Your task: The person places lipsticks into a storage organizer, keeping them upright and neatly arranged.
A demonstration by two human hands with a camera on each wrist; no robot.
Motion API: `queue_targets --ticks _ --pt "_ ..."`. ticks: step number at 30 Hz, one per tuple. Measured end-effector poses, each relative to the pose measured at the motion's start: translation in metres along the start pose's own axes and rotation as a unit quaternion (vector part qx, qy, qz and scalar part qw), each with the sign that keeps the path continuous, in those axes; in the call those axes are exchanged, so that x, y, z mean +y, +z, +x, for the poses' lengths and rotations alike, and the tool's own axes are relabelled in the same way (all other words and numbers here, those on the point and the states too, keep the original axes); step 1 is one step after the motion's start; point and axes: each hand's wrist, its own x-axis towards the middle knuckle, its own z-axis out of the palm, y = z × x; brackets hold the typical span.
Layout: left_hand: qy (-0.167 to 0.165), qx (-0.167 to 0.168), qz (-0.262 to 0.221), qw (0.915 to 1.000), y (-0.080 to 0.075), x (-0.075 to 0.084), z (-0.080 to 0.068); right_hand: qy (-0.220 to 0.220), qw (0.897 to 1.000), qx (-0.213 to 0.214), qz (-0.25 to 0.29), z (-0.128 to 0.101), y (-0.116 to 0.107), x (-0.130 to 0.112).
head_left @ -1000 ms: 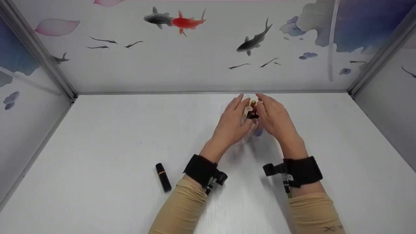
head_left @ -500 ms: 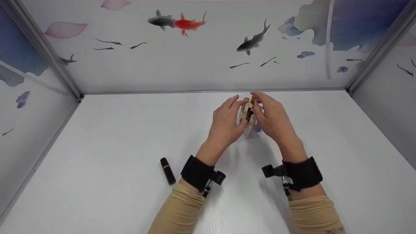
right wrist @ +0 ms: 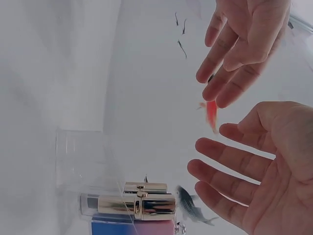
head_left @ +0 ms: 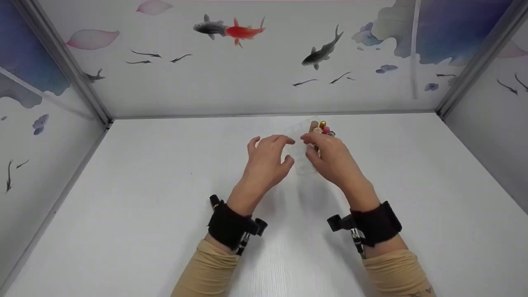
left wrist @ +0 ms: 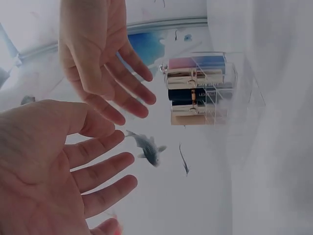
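Note:
A clear plastic lipstick holder [head_left: 303, 165] stands near the table's back edge. Several lipsticks [left wrist: 195, 81] are upright in its right part: gold, black, tan, and a pink-to-blue one [right wrist: 132, 227]. Bare clear compartments of the holder show beside them in the right wrist view. My left hand [head_left: 266, 161] is in the air left of the holder, fingers spread and slightly bent, with nothing in it. My right hand [head_left: 332, 161] is over the holder's front right, fingers loosely bent and holding nothing; it partly hides the lipsticks from the head view.
A black lipstick tube [head_left: 214, 201] lies on the white table [head_left: 165, 247], mostly covered by my left wrist's black band [head_left: 229, 225]. Behind the table stands a white wall panel [head_left: 247, 90] painted with fish. Metal corner posts [head_left: 78, 82] frame the sides.
Both hands have come away from the lipsticks. The left hand has drawn back and left, the right one has moved toward me, uncovering the holder. My left wrist now covers most of the black tube.

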Motion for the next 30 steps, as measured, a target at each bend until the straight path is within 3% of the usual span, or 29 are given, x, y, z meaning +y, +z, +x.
queue_targets --ticks 7,14,20,26,30 --pt "-0.009 -0.046 0.032 0.9984 -0.023 -0.03 -0.021 -0.045 0.996 -0.083 -0.003 -0.004 0.017 -0.024" --pt "-0.036 -0.136 0.043 0.9891 -0.052 -0.068 -0.043 -0.089 0.974 -0.208 0.012 -0.006 0.042 -0.054" --pt "-0.077 -0.233 0.055 0.968 -0.069 -0.1 -0.052 -0.078 0.953 -0.292 0.01 -0.005 0.063 -0.077" --pt "-0.091 -0.32 0.093 0.9386 -0.068 -0.12 -0.051 -0.083 0.943 -0.322 -0.002 -0.007 0.081 -0.093" --pt "-0.109 -0.354 0.097 0.9237 -0.063 -0.126 -0.047 -0.089 0.938 -0.336 -0.01 -0.009 0.09 -0.098"
